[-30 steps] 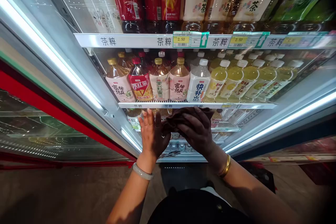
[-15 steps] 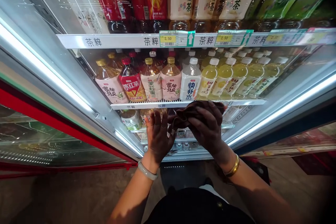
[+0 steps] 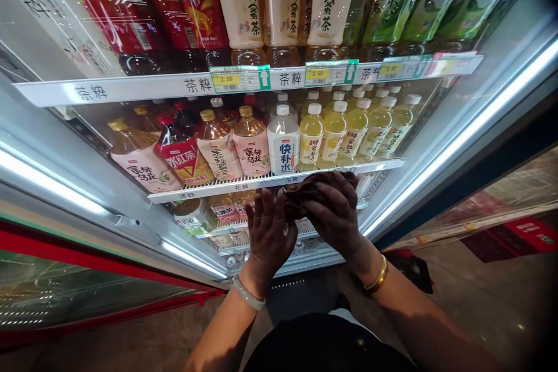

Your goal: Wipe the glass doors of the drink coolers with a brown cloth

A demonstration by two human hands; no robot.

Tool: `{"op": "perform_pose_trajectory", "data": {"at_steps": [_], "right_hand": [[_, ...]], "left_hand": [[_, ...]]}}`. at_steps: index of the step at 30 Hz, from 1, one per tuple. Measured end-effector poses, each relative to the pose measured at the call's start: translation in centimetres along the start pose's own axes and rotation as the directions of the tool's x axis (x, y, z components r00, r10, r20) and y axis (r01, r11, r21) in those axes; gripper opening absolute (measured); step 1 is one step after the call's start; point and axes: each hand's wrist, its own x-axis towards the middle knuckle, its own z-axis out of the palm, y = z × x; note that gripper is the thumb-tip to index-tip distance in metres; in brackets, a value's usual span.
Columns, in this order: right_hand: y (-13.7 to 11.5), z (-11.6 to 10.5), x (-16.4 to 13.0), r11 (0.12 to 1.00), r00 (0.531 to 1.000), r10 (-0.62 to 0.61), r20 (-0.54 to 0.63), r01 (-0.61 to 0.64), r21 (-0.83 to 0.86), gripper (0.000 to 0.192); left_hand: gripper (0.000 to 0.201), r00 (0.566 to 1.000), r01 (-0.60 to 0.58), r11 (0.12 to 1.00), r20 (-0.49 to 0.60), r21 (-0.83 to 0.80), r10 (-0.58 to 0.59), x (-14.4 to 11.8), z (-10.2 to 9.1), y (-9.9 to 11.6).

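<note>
Dark-brown crumpled cloth [image 3: 300, 200] is gripped in bare right hand [image 3: 335, 209], at 2 o'clock from bare left hand [image 3: 271, 233]; left fingers are held extended, slightly spread. White-capped plastic bottle with white label [image 3: 284, 146] is shelved at cloth's 11 o'clock.

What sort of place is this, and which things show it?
Probably a shop: a lit cooler holds rows of bottled drinks, and yellow price labels, two reading 2.50, sit along a shelf edge.
</note>
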Motion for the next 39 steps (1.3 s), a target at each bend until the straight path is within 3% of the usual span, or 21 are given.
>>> {"op": "perform_pose_trajectory", "data": {"at_steps": [5,10,17,20,25,29,33,39], "right_hand": [[0.2,0.3,-1.1,0.999,0.999,-0.024,0.025,0.023,0.042,0.019],[2.5,-1.4,-3.5,0.999,0.997,-0.027,0.076,0.026,0.023,0.021],[4.3,-2.9,-1.0,1.000,1.000,-0.012,0.003,0.012,-0.003,0.020],[5.1,-2.9,-1.9,0.999,0.999,-0.037,-0.007,0.037,0.035,0.015],[8.7,-4.9,-4.7,0.997,0.997,-0.070,0.029,0.069,0.044,0.014],[11.5,-6.8,-3.9,0.998,0.998,-0.049,0.025,0.048,0.026,0.027],[13.0,-7.5,-2.9,0.995,0.997,-0.071,0.013,0.070,0.064,0.025],[16.5,-9.7,-5.3,0.991,0.991,-0.119,0.069,0.114,0.075,0.026]], "left_hand": [[0.094,1.000,-0.010,1.000,0.008,0.000,0.010,0.6,1.0,1.5],[0.096,0.996,-0.060,0.998,0.065,-0.018,0.061,0.4,2.1,2.9],[0.093,0.996,-0.084,0.995,0.035,-0.056,0.086,2.0,3.8,5.4],[0.093,0.995,-0.091,0.994,0.030,-0.066,0.093,2.4,4.8,6.5],[0.091,0.989,-0.136,0.990,0.057,-0.044,0.139,2.4,7.3,9.0],[0.086,0.989,-0.143,0.989,0.023,-0.032,0.144,3.6,9.0,11.3],[0.086,0.986,-0.162,0.985,-0.059,-0.062,0.158,4.8,10.3,13.3],[0.081,0.974,-0.223,0.974,-0.042,-0.032,0.222,5.0,12.6,16.0]]}}
